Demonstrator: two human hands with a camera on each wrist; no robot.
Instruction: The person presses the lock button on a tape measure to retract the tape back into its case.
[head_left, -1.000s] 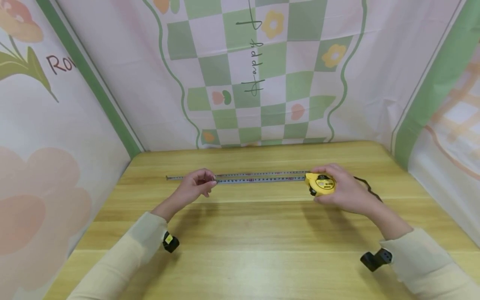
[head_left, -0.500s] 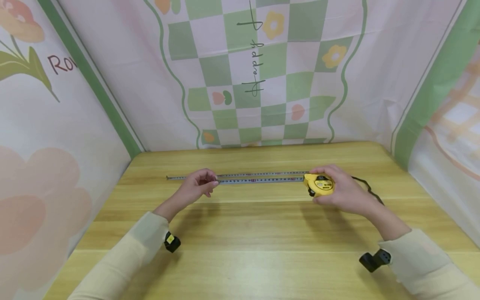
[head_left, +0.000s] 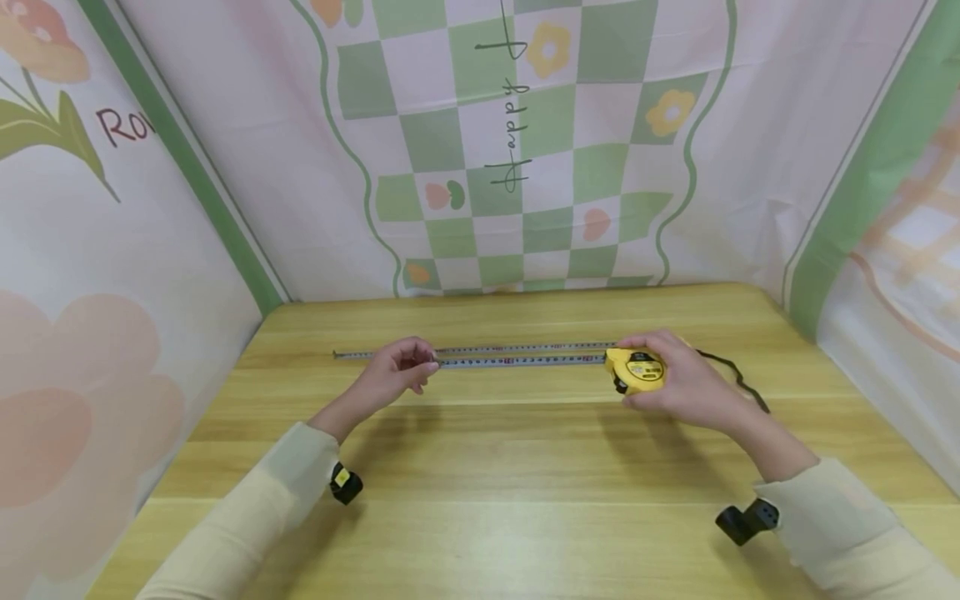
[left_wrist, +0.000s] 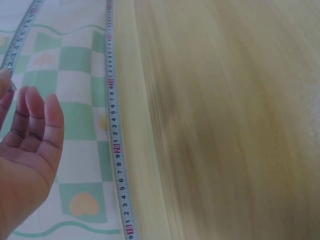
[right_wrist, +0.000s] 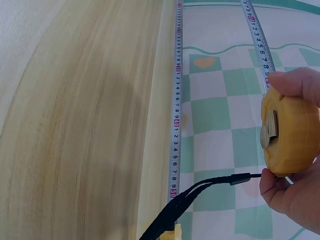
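Note:
My right hand (head_left: 690,383) grips a yellow tape measure (head_left: 636,372) by its case, thumb and fingers on opposite sides. Its metal blade (head_left: 517,362) stretches left to my left hand (head_left: 386,379), whose thumb and forefinger pinch the hooked end. In the left wrist view the other fingers (left_wrist: 54,117) curl loosely beside the hook. A second tape blade (head_left: 525,347) lies along the table behind the held one, roughly parallel to it. At the bottom of the right wrist view shows a yellow piece (right_wrist: 172,233) at that blade's end, mostly out of frame.
A black wrist strap (right_wrist: 210,184) hangs from the held case. The wooden table (head_left: 480,500) meets a checkered cloth (head_left: 517,167) at its back edge, with printed cloth hanging on both sides. Black cameras (head_left: 742,523) sit on both wrists.
My right hand and the tape measure have shifted slightly left, and my left hand slightly right. The held stretch of blade is a little shorter. The blade on the table has not moved.

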